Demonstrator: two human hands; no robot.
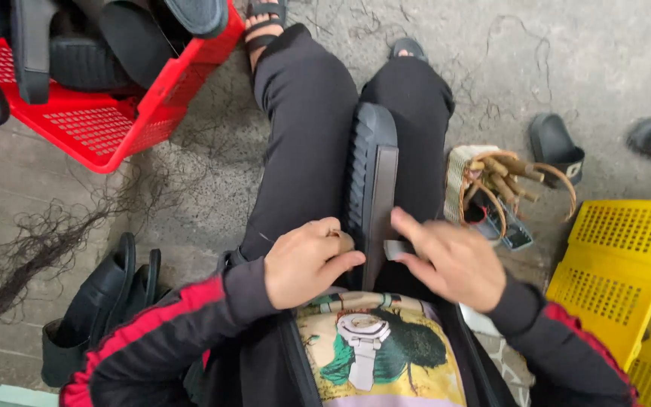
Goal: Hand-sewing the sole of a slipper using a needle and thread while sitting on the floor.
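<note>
A black sandal (371, 181) with a chunky ridged sole lies on its side along my lap, between my legs in black trousers. My left hand (307, 260) is curled around the sandal's near end and holds it steady. My right hand (450, 260) pinches a small pale flat blade-like piece (395, 249) against the sandal's dark strap edge. Whether that piece is a tool or a scrap, I cannot tell.
A red plastic crate (114, 124) of black sandals stands at the upper left. Two black sandals (96, 305) lie on the floor at my left. A small woven basket (465, 177) with wooden-handled tools sits at my right, beside yellow crates (619, 271). Dark thread trimmings litter the concrete floor.
</note>
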